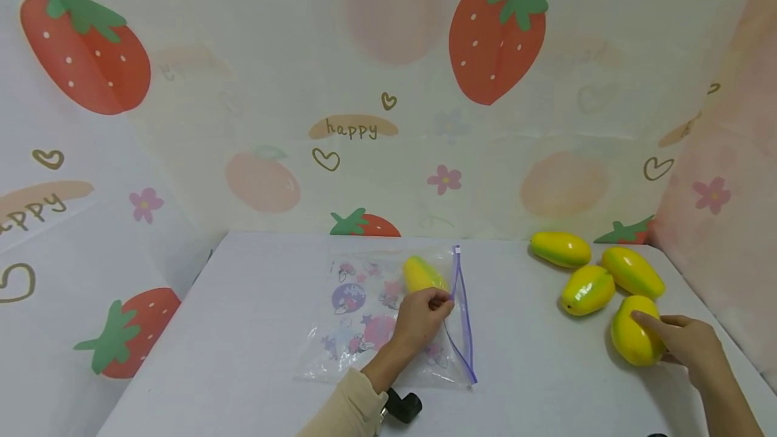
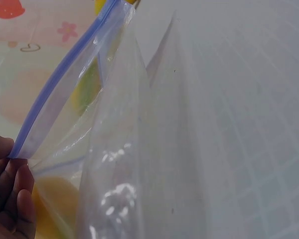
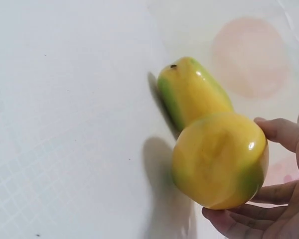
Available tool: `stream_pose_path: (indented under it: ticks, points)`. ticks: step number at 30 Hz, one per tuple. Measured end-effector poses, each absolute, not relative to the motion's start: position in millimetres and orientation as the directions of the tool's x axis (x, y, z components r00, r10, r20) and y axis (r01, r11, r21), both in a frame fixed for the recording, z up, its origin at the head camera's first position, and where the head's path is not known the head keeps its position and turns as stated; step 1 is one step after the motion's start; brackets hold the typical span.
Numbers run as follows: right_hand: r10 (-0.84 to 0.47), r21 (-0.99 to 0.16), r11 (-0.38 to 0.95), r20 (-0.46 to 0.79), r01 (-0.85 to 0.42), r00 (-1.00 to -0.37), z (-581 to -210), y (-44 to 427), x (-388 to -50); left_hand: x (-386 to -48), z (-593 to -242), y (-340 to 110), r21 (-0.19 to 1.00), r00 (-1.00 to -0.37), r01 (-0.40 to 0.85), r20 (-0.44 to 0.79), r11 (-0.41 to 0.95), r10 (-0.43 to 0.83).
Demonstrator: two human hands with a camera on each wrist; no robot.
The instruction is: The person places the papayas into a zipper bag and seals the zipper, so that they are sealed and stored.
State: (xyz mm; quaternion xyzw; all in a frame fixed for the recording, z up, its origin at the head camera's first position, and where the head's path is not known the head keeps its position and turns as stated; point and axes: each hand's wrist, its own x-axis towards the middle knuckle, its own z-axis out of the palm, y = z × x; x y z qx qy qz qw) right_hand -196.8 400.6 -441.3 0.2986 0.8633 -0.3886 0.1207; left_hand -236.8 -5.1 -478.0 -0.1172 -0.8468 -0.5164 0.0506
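Note:
A clear zip bag printed with pink and purple pictures lies on the table, its purple zip edge facing right. My left hand pinches that edge and lifts the upper layer; the left wrist view shows the purple strip between thumb and fingers. One yellow-green papaya is inside the bag, partly covered by the hand. Over on the right, my right hand grips another papaya, thumb on one side and fingers below. In the right wrist view this papaya shows its rounded end.
Three more papayas lie grouped beyond the right hand: one at the back, one in front and one at the right. A black object sits by the left forearm. Printed cloth walls stand behind and beside the white table.

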Motion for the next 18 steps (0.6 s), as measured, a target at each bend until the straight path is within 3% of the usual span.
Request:
stream_pose_path:
  ticks: [18]
  points:
    - [0.365,-0.646,0.576,-0.344,0.501,-0.865,-430.8,396.6,-197.9,-237.7,-476.4,-4.8,0.868,-0.971,0.239,0.198,0.436,0.138]
